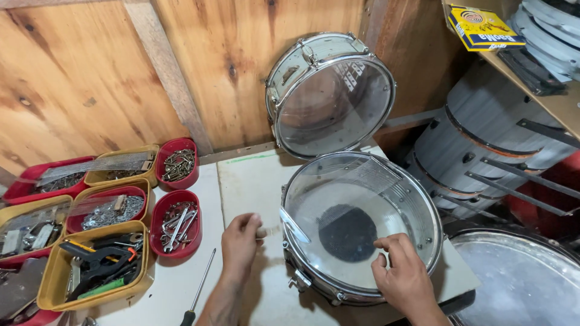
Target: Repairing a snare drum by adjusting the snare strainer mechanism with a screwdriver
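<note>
Two snare drums were counted: one lay flat on the white surface (pixel 241 181), clear head (pixel 356 223) up; a second (pixel 329 93) leaned against the wooden wall. Seven parts trays stood at left, four yellow and three red. One screwdriver (pixel 199 290) lay near the edge. The right hand (pixel 405 274) rested loosely curled on the head. The left hand (pixel 240 241) pinched a small pale piece (pixel 264 231) just beside the rim.

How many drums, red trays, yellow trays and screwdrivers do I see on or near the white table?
Drums with clear skins: 2, one flat under the hands, one leaning on the wall
Red trays: 5 partly visible, e.g.
Yellow trays: 4, e.g.
Screwdrivers: 1
Total: 12
</note>
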